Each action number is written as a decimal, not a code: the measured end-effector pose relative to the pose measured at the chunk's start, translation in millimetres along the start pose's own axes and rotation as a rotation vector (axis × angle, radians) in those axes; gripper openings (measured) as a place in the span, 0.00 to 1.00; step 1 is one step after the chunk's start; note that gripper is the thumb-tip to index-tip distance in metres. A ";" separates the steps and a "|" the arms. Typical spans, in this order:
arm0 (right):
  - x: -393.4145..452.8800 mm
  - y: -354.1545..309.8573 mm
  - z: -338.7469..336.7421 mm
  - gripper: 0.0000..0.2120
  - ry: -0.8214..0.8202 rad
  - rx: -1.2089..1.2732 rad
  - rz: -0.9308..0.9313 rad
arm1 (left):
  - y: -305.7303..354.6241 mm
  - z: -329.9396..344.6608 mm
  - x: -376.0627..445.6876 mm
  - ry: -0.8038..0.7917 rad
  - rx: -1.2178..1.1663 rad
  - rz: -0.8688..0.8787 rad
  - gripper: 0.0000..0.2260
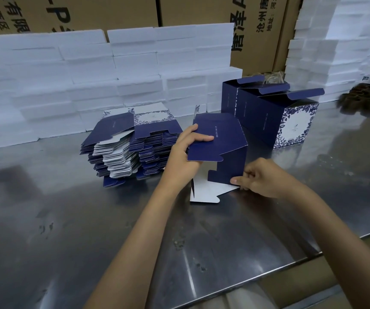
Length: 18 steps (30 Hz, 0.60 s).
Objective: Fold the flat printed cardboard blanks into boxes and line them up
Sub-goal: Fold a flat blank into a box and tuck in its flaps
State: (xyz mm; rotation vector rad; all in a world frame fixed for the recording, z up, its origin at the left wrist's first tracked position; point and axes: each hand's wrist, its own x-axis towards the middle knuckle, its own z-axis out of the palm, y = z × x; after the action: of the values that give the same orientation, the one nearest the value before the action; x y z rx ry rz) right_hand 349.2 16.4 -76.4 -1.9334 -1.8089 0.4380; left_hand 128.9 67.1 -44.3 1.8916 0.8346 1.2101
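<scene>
A navy cardboard blank (226,143), partly opened into a box shape, stands on the steel table (68,219) at the centre. My left hand (186,150) grips its upper left panel, thumb on top. My right hand (259,177) pinches its lower right corner, where a white bottom flap (206,192) lies on the table. To the left sits a messy stack of flat blanks (126,148), navy and white with blue floral print. Behind and to the right stand three folded boxes (275,114) in a row, top flaps open.
White foam slabs (90,81) are piled along the back of the table and at the far right (346,45). Large brown cartons (201,10) stand behind them. A dark blurred heap (366,97) lies at the right edge. The table's front edge (313,255) runs diagonally at lower right.
</scene>
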 end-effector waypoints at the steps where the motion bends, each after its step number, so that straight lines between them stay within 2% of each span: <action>1: -0.1 -0.5 0.5 0.18 0.000 0.012 -0.001 | 0.0 0.3 0.1 0.002 -0.002 0.001 0.16; 4: 2.1 -3.1 -3.7 0.19 -0.023 -0.011 0.004 | -0.4 -0.1 0.6 0.001 -0.012 -0.003 0.17; 9: 1.5 -7.2 -7.0 0.25 0.060 0.022 0.008 | -1.4 -0.6 1.5 -0.007 -0.024 -0.011 0.17; 13: 0.8 -12.4 -9.9 0.27 0.052 -0.007 0.018 | -1.4 0.1 0.5 -0.009 -0.034 -0.014 0.17; 18: 3.0 -15.6 -14.7 0.27 0.147 -0.027 -0.006 | -3.0 -0.5 1.4 -0.012 -0.013 -0.012 0.17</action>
State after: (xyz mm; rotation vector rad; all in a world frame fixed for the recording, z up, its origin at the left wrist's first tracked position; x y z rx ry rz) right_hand 343.8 18.3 -55.4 -1.9240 -1.7348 0.2631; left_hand 128.5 69.9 -46.0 1.8792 0.8287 1.1927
